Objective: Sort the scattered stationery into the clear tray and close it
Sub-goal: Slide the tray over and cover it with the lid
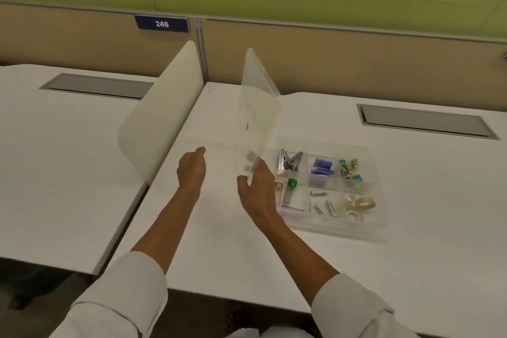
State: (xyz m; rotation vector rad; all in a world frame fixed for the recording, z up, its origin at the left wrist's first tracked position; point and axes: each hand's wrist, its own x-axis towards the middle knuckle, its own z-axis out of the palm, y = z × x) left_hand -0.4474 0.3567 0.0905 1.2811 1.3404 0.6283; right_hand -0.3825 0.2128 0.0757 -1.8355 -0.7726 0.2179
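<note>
Now: Lid Raised for Closing

Currently the clear tray [380, 218] rests on the white surface [219, 250], its compartments holding staplers, blue boxes, batteries and tape rolls. No loose stationery is visible on the surface beside the tray, so the sorting appears complete.

The clear lid [259, 107] stands nearly upright at the tray's left edge. The right hand [258, 192] is clamped on the lid's near lower corner, thumb on one face and fingers on the other. The left hand [192, 170] hangs left of the lid, fingers loosely curled and holding nothing.

Handling judgement: the lid looks thin, light and smooth, so it is likely to flex and slip under a one-corner hold. Support the free edge with the left hand, lower the lid squarely over the tray, then press along the rim. Whether the lid is hinged to the tray cannot be determined.
</note>
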